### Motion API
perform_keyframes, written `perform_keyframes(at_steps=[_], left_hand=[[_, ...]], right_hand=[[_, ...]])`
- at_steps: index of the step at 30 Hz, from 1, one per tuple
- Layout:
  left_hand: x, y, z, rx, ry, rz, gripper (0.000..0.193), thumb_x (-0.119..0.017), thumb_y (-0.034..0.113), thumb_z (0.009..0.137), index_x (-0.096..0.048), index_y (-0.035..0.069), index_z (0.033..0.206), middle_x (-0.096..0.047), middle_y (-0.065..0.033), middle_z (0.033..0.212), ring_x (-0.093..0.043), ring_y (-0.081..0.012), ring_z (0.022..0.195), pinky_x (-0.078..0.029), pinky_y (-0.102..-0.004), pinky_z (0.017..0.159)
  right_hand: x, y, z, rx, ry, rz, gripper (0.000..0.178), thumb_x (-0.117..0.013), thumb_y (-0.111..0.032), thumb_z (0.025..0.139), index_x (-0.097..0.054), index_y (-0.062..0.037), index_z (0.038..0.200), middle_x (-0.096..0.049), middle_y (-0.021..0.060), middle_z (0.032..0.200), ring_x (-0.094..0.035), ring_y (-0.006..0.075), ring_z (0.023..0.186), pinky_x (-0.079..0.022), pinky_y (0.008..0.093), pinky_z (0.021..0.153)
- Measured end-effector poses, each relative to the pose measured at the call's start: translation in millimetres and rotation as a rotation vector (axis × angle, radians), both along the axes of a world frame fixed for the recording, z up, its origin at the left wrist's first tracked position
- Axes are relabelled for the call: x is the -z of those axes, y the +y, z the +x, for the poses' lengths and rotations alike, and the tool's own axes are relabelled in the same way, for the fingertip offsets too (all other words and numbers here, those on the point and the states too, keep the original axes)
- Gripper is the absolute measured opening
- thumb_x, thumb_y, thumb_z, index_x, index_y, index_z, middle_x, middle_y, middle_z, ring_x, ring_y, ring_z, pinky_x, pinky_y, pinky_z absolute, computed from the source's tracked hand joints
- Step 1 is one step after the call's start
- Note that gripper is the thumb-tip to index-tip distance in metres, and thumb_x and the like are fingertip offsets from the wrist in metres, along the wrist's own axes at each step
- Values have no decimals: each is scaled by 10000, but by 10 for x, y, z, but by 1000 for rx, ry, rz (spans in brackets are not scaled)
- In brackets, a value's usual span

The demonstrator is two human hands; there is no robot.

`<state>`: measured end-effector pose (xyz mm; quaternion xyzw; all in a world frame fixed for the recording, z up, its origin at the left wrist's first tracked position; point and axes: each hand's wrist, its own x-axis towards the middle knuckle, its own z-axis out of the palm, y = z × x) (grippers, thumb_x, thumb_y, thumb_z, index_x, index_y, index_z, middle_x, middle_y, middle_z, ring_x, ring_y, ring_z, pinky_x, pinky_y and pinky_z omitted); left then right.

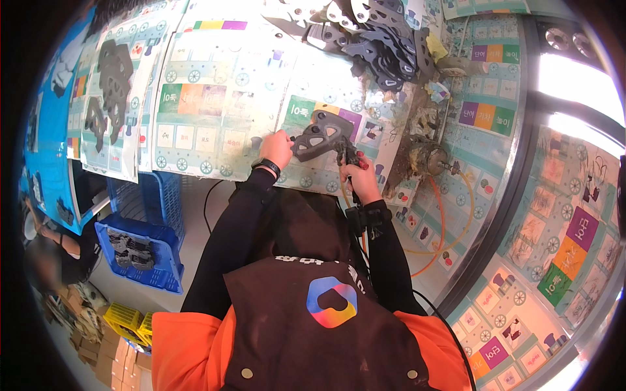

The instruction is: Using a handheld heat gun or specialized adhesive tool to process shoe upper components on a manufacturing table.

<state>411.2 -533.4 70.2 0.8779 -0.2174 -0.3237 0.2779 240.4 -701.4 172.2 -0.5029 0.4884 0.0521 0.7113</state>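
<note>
A dark grey moulded plastic part [324,134] with several cut-out openings is held just over the paper-covered table [215,124]. My left hand [278,149] is closed, its fingers pinching the part's left end. Near the part's lower right end, my right hand [362,179] is wrapped round a small dark hand tool [347,155] with red bits on it. A thin hose hangs below that hand. The tool's tip overlaps the part's edge, and whether they touch I cannot tell.
Similar dark parts [385,45] are heaped at the table's far right; others [116,78] lie at the left. A dirty fitting [430,158] with orange and yellow hoses [442,215] is to the right. Blue crates [140,254] and a co-worker's arm [49,231] are at left.
</note>
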Motion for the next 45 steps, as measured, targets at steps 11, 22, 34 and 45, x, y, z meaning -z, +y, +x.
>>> perform_keyframes(at_steps=[11, 22, 34, 45], left_hand=[[13, 25, -8, 20, -3, -11, 138, -711, 140, 844, -635, 28, 867, -678, -206, 835, -649, -398, 851, -509, -468, 747], [53, 35, -10, 12, -9, -25, 135, -717, 134, 838, -637, 28, 863, -676, -209, 832, -650, -401, 847, -509, -469, 755], [29, 22, -12, 8, -2, -6, 140, -713, 137, 850, -625, 35, 887, -676, -207, 827, -651, -401, 841, -507, -476, 743], [-34, -9, -11, 2, -17, -22, 112, -706, 90, 827, -628, 16, 857, -680, -211, 808, -660, -393, 846, -513, -477, 762]], right_hand=[[-41, 165, 173, -10, -60, 15, 217, -575, -19, 756, -577, -6, 973, -570, 40, 647, -389, 90, 418, -269, 248, 403], [12, 255, 151, -148, -22, -1, 215, -565, 0, 756, -572, -24, 969, -565, 22, 666, -438, 77, 470, -284, 238, 401], [-40, 301, 231, -159, -49, 36, 223, -568, 2, 758, -557, -30, 979, -557, 18, 662, -403, 73, 452, -269, 235, 407], [3, 328, 253, -266, -32, 26, 164, -518, 17, 730, -553, 1, 889, -543, 39, 691, -490, 128, 543, -381, 274, 503]])
